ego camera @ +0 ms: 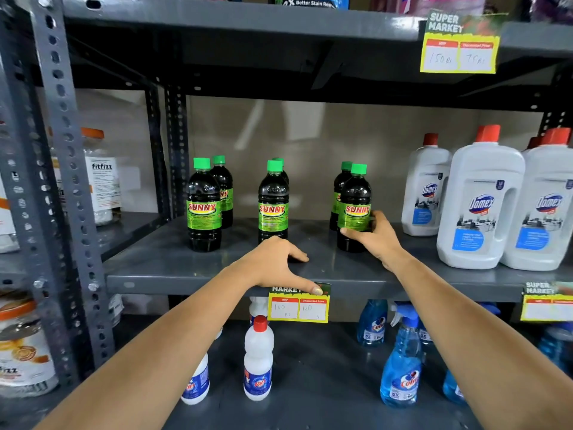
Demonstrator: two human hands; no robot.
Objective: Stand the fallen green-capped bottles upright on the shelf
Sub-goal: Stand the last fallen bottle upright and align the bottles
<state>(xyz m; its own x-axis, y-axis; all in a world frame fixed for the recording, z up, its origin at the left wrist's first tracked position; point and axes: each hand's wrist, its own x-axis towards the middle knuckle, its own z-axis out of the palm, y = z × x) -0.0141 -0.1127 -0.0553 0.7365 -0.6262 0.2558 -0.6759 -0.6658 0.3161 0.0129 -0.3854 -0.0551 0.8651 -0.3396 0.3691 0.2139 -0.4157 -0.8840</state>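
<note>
From the head camera, you are reaching into a grey metal shelf where six green-capped bottles are all standing upright in three pairs: the left pair, the middle pair and the right pair, whose front bottle your right hand is wrapping around at the lower body, thumb across the front below the label and fingers curling behind. Your left hand is lying loose and empty, palm down on the shelf's front edge, its thumb stretching onto the price tag. None of the bottles is showing on its side, so the task is looking all but finished, with this last bottle probably just being settled. Each bottle is appearing as dark, nearly black liquid in smooth clear plastic, with a bright green screw cap and a green-and-yellow "SUNNY" label round the middle. Full to the neck, they are likely weighing moderately and handling stiffly, though the glossy plastic may be slippery; gripping at the labelled waist, as you are doing, is looking safest. White Domex jugs are crowding just beside on the right.
</note>
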